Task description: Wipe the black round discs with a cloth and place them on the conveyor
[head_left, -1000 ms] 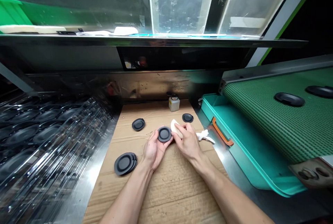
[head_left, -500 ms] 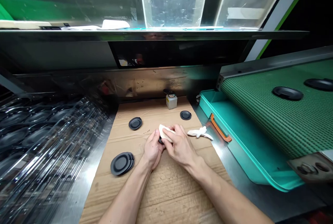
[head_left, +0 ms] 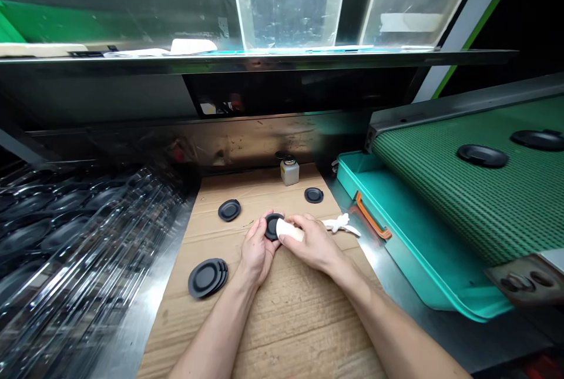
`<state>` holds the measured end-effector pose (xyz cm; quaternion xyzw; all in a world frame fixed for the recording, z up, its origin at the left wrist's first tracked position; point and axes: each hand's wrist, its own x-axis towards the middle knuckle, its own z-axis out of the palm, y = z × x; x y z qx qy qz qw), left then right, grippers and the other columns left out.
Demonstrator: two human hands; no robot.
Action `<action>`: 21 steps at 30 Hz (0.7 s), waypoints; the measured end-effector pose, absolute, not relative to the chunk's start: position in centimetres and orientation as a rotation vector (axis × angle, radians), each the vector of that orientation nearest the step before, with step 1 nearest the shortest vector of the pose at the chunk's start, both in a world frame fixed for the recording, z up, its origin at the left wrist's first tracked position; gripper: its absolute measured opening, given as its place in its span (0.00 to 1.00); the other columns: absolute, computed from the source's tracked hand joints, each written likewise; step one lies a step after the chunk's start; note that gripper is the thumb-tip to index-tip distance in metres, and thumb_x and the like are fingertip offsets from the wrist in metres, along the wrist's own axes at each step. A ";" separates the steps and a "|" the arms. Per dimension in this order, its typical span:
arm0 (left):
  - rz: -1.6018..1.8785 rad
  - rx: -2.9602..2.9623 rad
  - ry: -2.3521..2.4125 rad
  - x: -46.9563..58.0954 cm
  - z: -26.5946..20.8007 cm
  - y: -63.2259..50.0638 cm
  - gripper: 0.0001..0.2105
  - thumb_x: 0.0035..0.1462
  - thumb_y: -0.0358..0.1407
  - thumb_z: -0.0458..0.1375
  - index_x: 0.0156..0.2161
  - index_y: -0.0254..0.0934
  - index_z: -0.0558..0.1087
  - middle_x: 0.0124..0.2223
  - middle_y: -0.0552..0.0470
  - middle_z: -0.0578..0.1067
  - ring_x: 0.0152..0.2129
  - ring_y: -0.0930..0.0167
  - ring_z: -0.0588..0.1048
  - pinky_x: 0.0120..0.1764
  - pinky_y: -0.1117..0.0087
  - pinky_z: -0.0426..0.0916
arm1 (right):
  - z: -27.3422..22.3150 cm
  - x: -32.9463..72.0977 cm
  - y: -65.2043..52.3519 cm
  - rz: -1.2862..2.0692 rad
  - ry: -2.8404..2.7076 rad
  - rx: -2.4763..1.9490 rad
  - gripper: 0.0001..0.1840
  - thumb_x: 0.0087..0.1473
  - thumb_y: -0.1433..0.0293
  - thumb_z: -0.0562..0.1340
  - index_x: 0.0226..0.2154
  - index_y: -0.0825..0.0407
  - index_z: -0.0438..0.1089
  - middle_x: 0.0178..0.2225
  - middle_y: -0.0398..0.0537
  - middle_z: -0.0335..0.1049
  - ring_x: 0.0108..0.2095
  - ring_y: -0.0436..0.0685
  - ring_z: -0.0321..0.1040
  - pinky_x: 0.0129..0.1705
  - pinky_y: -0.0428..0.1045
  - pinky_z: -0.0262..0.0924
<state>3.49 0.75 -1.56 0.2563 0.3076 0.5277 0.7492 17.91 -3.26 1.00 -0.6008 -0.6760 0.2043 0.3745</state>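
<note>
My left hand (head_left: 258, 250) is closed around the edge of a round black plastic lid (head_left: 272, 226), whose recessed face is turned up. In my right hand (head_left: 311, 241) is a folded white cloth (head_left: 288, 230), pinched between thumb and fingers, its tip over the lid's right side. Both hands are above a cardboard sheet (head_left: 282, 320). Another black lid (head_left: 230, 210) lies beyond my left hand, and one more lid (head_left: 314, 194) lies past my right. A few overlapping lids (head_left: 206, 278) rest to the left. A knotted white cloth strip (head_left: 338, 224) is just right of my right hand.
A small square bottle (head_left: 289, 172) with a dark top stands at the cardboard's back. At right, a teal tray (head_left: 414, 255) with an orange handle sits below a green conveyor belt (head_left: 506, 203) carrying black lids. Clear plastic trays (head_left: 101, 250) are stacked at left; a metal shelf (head_left: 264, 63) spans above.
My right hand and the white cloth have shifted right and slightly down, uncovering most of the lid in my left hand. The view has drifted slightly; the lids on the belt appear a little further left.
</note>
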 end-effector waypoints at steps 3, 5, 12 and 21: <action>1.155 0.555 0.674 3.6 -1.5 0.6 0.13 0.60 0.37 0.55 0.49 0.36 0.69 0.48 0.41 0.75 0.48 0.63 0.72 0.48 0.58 0.69 | 0.9 17.2 -3.2 0.514 -1.699 -1.551 0.10 0.57 0.68 0.57 0.39 0.49 0.72 0.36 0.46 0.73 0.39 0.54 0.68 0.42 0.47 0.58; 1.160 0.560 0.675 3.6 -1.4 0.5 0.13 0.59 0.37 0.55 0.49 0.36 0.70 0.48 0.41 0.75 0.48 0.63 0.72 0.48 0.58 0.69 | 0.7 17.1 -3.0 0.558 -1.662 -1.581 0.10 0.57 0.68 0.56 0.39 0.49 0.72 0.35 0.46 0.74 0.35 0.54 0.69 0.38 0.46 0.58; 1.114 0.640 0.682 3.9 -1.4 0.1 0.16 0.58 0.38 0.57 0.50 0.36 0.70 0.50 0.43 0.74 0.50 0.62 0.71 0.50 0.60 0.67 | -0.4 17.1 -1.9 0.764 -1.421 -1.558 0.10 0.55 0.63 0.58 0.35 0.50 0.72 0.26 0.42 0.73 0.26 0.51 0.67 0.27 0.44 0.56; 1.103 0.600 0.671 3.5 -1.4 0.2 0.14 0.57 0.36 0.57 0.48 0.33 0.72 0.47 0.42 0.76 0.45 0.63 0.74 0.49 0.61 0.69 | 0.4 17.2 -2.0 0.764 -1.677 -1.566 0.07 0.52 0.65 0.60 0.29 0.49 0.73 0.27 0.41 0.74 0.28 0.50 0.67 0.29 0.44 0.54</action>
